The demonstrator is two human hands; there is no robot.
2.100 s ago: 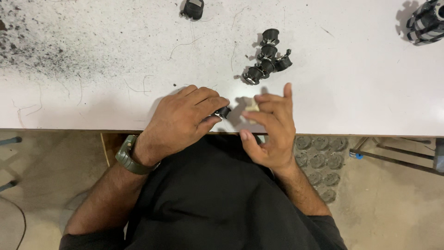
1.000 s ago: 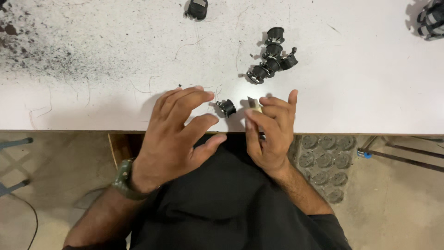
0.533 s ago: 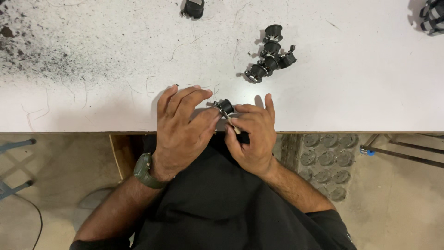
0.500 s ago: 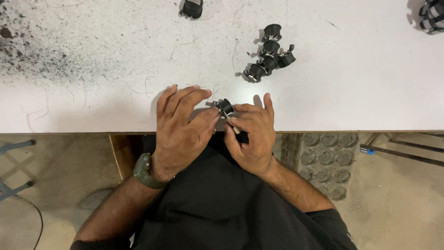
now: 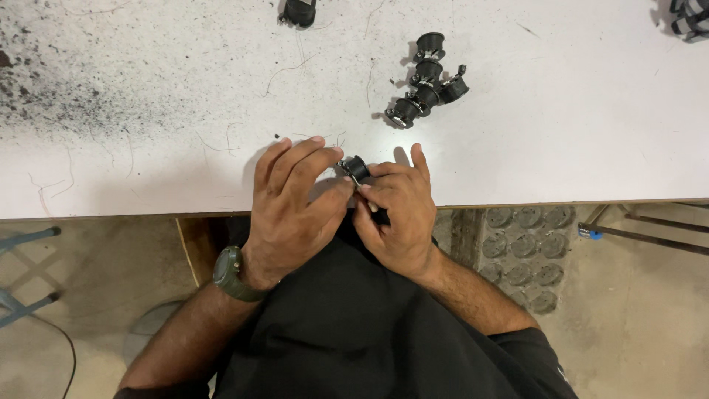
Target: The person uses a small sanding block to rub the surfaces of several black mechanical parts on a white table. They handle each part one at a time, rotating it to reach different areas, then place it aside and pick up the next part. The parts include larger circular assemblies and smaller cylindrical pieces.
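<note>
A small black round part with a metal clip sits between my two hands at the near edge of the white table. My left hand pinches it from the left, fingers spread over the table edge. My right hand grips it from the right, and a thin pale tool tip shows under the fingers. A cluster of several similar black parts lies on the table beyond my hands.
Another black part lies at the far edge, and a black ribbed object shows at the top right corner. Dark dust speckles the table's left side. Below the table are a tiled floor and metal legs.
My hands came together over the small black part at the table edge, having been apart one second ago. Since half a second ago they have barely moved.
</note>
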